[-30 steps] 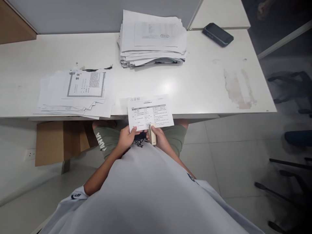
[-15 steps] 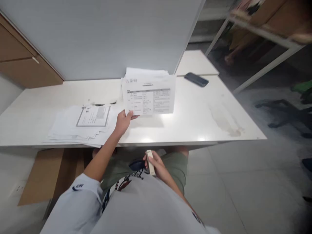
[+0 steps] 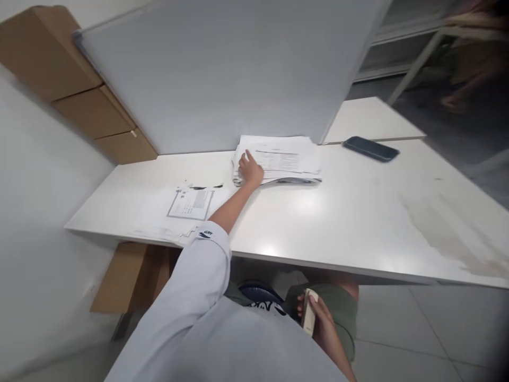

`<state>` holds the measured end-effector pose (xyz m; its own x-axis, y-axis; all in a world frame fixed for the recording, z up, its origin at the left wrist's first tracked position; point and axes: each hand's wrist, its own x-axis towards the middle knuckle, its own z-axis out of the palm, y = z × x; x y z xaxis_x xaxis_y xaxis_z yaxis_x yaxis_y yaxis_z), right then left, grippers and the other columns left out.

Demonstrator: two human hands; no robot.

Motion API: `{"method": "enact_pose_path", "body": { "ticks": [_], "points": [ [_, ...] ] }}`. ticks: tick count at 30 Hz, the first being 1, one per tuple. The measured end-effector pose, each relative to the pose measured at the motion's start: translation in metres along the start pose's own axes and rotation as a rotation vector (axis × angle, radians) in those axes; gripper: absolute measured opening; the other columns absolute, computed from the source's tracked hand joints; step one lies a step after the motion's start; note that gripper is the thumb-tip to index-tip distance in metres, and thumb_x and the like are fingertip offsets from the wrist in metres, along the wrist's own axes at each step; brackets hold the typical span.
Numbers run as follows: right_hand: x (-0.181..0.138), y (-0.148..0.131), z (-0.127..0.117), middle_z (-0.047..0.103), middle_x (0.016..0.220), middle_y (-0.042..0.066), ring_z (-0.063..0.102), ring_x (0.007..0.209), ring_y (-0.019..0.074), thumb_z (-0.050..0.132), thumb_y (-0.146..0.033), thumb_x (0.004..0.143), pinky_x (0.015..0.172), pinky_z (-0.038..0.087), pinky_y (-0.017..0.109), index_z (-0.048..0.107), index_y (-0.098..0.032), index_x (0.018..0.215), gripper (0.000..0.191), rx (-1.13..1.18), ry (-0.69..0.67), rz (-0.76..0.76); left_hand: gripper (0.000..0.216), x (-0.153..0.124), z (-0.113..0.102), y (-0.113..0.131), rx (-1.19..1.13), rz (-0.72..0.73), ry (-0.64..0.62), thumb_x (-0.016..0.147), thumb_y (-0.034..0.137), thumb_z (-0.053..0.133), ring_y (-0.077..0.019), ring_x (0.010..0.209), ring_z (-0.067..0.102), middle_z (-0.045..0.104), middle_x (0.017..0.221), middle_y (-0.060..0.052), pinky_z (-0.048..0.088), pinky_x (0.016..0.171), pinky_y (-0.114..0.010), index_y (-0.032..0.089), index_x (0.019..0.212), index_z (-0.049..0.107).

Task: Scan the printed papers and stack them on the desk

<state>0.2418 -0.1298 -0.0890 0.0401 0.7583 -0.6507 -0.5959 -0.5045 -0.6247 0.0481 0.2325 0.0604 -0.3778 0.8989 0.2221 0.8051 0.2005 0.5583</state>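
Note:
My left hand reaches out over the desk and rests on the left part of a thick stack of printed papers. Its fingers are apart on the top sheet. Down by my lap, above the green shorts, my right hand is closed around a narrow cream-coloured stapler, held upright. A second pile of papers lies to the left, topped by a sheet with a dark printed border; my left sleeve partly covers it.
The white desk has a grey partition along its back. A dark phone lies right of the stack. Stacked cardboard boxes stand at the left, and an open carton is underneath. Another person's leg shows blurred at upper right.
The printed sheet that my left hand held up before the stack now lies down on it, and the hand has moved onto the stack. The stapler stays in my right hand. My view has shifted left.

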Motion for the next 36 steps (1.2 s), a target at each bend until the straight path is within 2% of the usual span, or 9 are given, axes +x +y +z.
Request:
{"method": "enact_pose_path", "body": {
  "ticks": [3,7,11,14,19,24,28,31,36],
  "points": [
    [-0.002,0.001,0.000,0.067,0.075,-0.001,0.058,0.058,0.0136,0.085,-0.046,0.059,0.051,0.049,0.024,0.066,-0.023,0.085,0.039,-0.050,-0.002,0.041,0.071,-0.056,-0.006,-0.013,0.024,0.099,0.085,0.089,0.021,0.048,-0.0302,0.150,0.004,0.008,0.163,-0.014,0.020,0.119,-0.049,0.013,0.152,0.018],
    [0.001,0.002,0.017,0.066,0.075,0.000,0.058,0.058,0.0156,0.084,-0.043,0.059,0.050,0.047,0.026,0.064,-0.024,0.085,0.038,-0.177,-0.141,0.093,0.058,-0.135,-0.064,-0.082,0.111,0.323,-0.057,0.091,0.030,0.048,-0.0252,0.151,0.000,0.017,0.163,-0.002,0.017,0.121,-0.046,0.028,0.147,0.033],
    [0.003,0.002,0.049,0.059,0.065,-0.003,0.050,0.051,0.0118,0.084,-0.043,0.062,0.045,0.038,0.023,0.062,-0.024,0.088,0.039,-0.326,-0.300,0.120,0.081,-0.164,-0.124,-0.174,0.381,-0.106,-0.102,0.086,0.049,0.057,-0.0367,0.149,0.006,0.016,0.161,-0.017,0.015,0.119,-0.057,0.013,0.152,0.025],
    [0.002,0.002,0.087,0.052,0.060,-0.004,0.043,0.047,0.0100,0.080,-0.047,0.066,0.044,0.032,0.023,0.062,-0.023,0.090,0.039,-0.457,-0.496,0.119,0.086,-0.156,-0.135,-0.211,0.494,-0.122,-0.180,0.088,0.058,0.051,-0.0410,0.147,0.016,0.022,0.157,-0.024,0.019,0.118,-0.054,0.004,0.151,0.027],
    [0.000,0.003,0.145,0.051,0.063,-0.005,0.042,0.051,0.0103,0.080,-0.048,0.064,0.046,0.030,0.024,0.062,-0.022,0.089,0.041,-0.652,-0.673,0.042,0.047,-0.148,-0.125,-0.211,0.519,0.131,-0.134,0.097,0.024,0.038,-0.0318,0.134,0.046,0.054,0.139,-0.018,0.039,0.109,-0.043,0.009,0.140,0.048],
    [-0.008,0.006,0.150,0.049,0.063,-0.006,0.041,0.050,0.0098,0.076,-0.050,0.067,0.048,0.031,0.024,0.060,-0.022,0.090,0.040,-0.571,-0.593,0.010,0.046,-0.173,-0.123,-0.197,0.447,0.298,-0.192,0.092,0.011,0.038,-0.0253,0.106,0.067,0.069,0.118,-0.014,0.052,0.090,-0.036,0.014,0.135,0.054],
    [-0.013,0.001,0.129,0.049,0.061,-0.006,0.041,0.049,0.0098,0.078,-0.049,0.065,0.045,0.030,0.024,0.061,-0.022,0.091,0.041,-0.533,-0.484,0.000,0.046,-0.184,-0.121,-0.192,0.380,0.406,-0.158,0.089,0.010,0.043,-0.0278,0.133,0.048,0.063,0.131,-0.011,0.036,0.112,-0.045,0.015,0.133,0.057],
    [-0.011,0.001,0.115,0.050,0.061,-0.005,0.042,0.049,0.0100,0.078,-0.048,0.065,0.045,0.033,0.024,0.062,-0.022,0.090,0.040,-0.449,-0.427,0.001,0.053,-0.174,-0.119,-0.194,0.410,0.251,-0.125,0.086,0.007,0.041,-0.0311,0.142,0.034,0.057,0.139,-0.009,0.022,0.119,-0.054,0.015,0.136,0.054],
    [-0.006,0.012,0.103,0.053,0.063,-0.005,0.044,0.048,0.0095,0.080,-0.047,0.065,0.043,0.034,0.023,0.063,-0.022,0.089,0.039,-0.345,-0.396,0.025,0.068,-0.160,-0.118,-0.196,0.457,0.125,-0.235,0.080,0.007,0.045,-0.0359,0.145,0.025,0.038,0.154,-0.008,0.020,0.119,-0.055,0.015,0.147,0.040]
  ]
}}
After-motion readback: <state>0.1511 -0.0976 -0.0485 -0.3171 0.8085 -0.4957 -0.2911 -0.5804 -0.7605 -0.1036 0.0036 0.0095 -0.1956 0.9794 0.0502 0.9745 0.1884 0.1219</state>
